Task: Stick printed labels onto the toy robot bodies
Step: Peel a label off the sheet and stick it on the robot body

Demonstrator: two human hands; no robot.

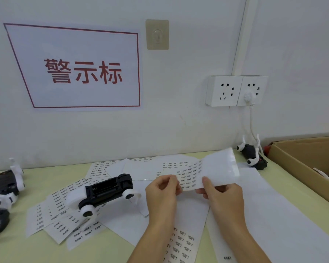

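Both my hands hold a label sheet (207, 171) up above the table, its far end curling upward. My left hand (162, 190) pinches the sheet's near left edge, fingertips at the printed labels. My right hand (220, 194) grips the sheet from below, thumb on top. A black-and-white toy robot body (104, 192) lies on its side just left of my hands, battery bay facing me. Another toy robot body (252, 155) lies at the back right by the wall. Several more robot bodies (4, 186) sit at the left edge.
Several label sheets (65, 211) are scattered over the pale green table (11, 247). A cardboard box (302, 158) stands at the right. The wall behind carries a red-bordered sign (80, 69) and a double socket (235, 91) with a white plug and cable.
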